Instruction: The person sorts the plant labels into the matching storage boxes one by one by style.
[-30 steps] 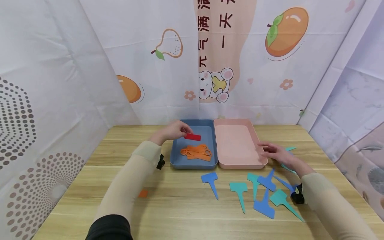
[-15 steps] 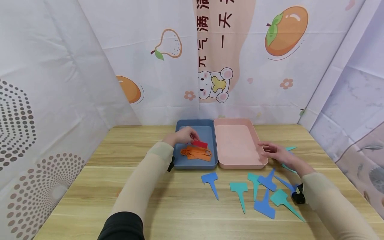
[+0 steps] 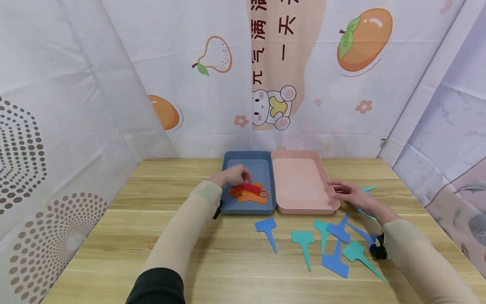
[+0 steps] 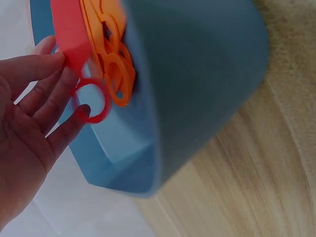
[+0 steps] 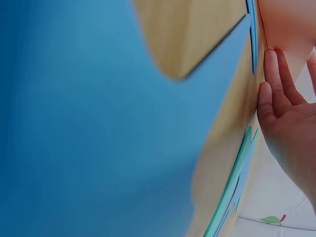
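Red tag sits pinched in left hand, over orange tags in blue tray. Right hand, fingers loosely extended, is at side of pink tray; green tags lie near.

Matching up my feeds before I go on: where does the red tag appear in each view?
Head: red tag just below centre, at the left hand, over the blue tray.
Left wrist: upper left, held at the fingertips.
Right wrist: not in it.
Shared landmark: the wooden table, visible in all three.
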Available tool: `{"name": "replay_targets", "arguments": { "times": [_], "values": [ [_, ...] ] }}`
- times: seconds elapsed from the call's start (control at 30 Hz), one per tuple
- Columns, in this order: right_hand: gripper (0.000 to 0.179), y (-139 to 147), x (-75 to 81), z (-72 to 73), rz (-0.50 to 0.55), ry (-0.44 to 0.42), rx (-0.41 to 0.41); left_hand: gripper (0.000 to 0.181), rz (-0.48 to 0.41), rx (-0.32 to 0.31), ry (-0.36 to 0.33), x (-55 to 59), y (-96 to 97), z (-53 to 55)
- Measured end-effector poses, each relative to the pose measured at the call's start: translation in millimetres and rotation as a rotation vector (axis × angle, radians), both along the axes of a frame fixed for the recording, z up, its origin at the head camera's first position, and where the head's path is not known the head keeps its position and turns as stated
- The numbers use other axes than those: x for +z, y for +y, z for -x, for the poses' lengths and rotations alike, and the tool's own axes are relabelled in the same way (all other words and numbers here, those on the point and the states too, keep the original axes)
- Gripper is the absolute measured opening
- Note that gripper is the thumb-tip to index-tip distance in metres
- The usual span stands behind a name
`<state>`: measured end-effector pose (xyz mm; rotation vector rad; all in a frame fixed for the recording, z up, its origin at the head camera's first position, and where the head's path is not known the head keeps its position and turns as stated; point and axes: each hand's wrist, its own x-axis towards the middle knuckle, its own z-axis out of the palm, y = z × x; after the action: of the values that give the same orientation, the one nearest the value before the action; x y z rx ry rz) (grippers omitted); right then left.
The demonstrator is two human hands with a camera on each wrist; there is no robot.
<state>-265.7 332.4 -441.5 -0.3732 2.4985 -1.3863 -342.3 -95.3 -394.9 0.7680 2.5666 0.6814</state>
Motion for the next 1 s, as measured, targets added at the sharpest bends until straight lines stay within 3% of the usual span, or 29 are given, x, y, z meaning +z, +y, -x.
{"name": "replay_targets", "arguments": {
  "times": [0.17, 0.33, 0.5, 0.77, 1.0],
  "values": [
    [0.059, -0.6, -0.3, 0.1, 0.0, -0.004, 0.004, 0.02, -0.022, 0.001, -0.032, 3.7, -1.1, -4.2],
    [0.059, -1.3, 0.6, -0.3, 0.005, -0.004, 0.007, 0.021, -0.06, -0.023, -0.049, 14.6, -4.6, -9.9],
    [0.059, -1.1, 1.2, -0.3, 0.002, 0.003, 0.004, 0.017, -0.101, -0.072, 0.018, 29.3, -15.5, -19.5],
    [0.059, -0.8, 2.5, -2.6, 0.007, -0.003, 0.005, 0.013, -0.222, -0.11, 0.081, 50.1, -56.1, -45.9],
    [0.06, -0.8, 3.7, -2.7, -0.002, -0.004, 0.012, 0.014, -0.289, -0.05, 0.095, 52.5, -108.4, -79.3]
  ]
}}
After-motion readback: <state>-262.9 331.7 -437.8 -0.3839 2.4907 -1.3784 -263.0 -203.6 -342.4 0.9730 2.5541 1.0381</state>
